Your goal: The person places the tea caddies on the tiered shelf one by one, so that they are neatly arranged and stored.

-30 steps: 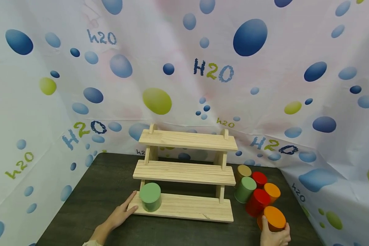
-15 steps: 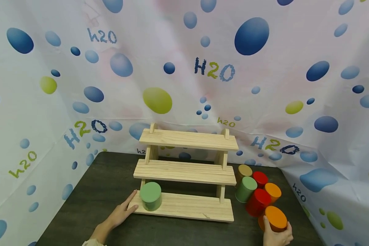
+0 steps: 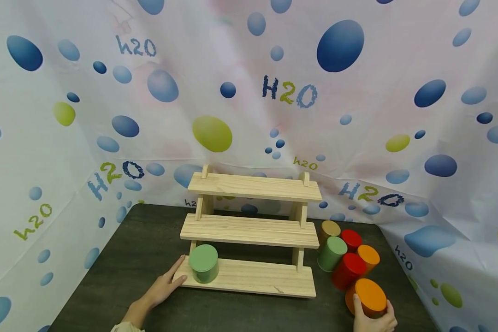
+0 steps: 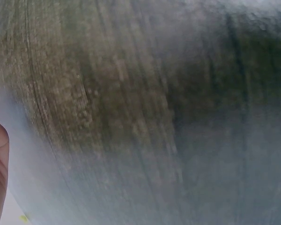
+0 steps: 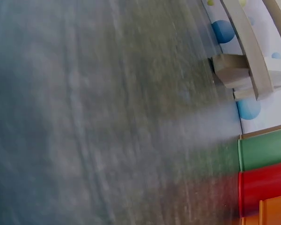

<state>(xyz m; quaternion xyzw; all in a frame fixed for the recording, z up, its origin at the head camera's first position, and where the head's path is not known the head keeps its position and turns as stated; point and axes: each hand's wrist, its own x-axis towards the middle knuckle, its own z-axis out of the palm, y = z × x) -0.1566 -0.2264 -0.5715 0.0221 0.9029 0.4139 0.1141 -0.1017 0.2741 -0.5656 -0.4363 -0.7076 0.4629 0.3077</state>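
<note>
My left hand (image 3: 162, 290) lies against the left end of the bottom shelf of the wooden stand (image 3: 261, 276), thumb spread from the fingers with nothing clamped in them; if I leaned or shoved there, the stand could probably slide on the dark surface (image 3: 149, 242). Just right of my thumb, the wide green tin (image 3: 204, 263) stands upright on that shelf, so a careless thumb might nudge it, and any jolt to the wood would carry into it. Past the stand come the tan tin (image 3: 330, 228), the tall green tin (image 3: 332, 254) in front of it, then the far red tin (image 3: 351, 239), the near red tin (image 3: 349, 271) and the slim orange tin (image 3: 369, 256), grouped so closely that one bump could travel through several. Nearest me is the wide orange tin (image 3: 368, 296), with my right hand (image 3: 373, 323) clamped on it, thumb on one side, fingers on the other. I have it near the top (whether that top comes loose, I can't tell), so a lift might let the body slip. Swinging it left while low would likely clip the near red tin.
</note>
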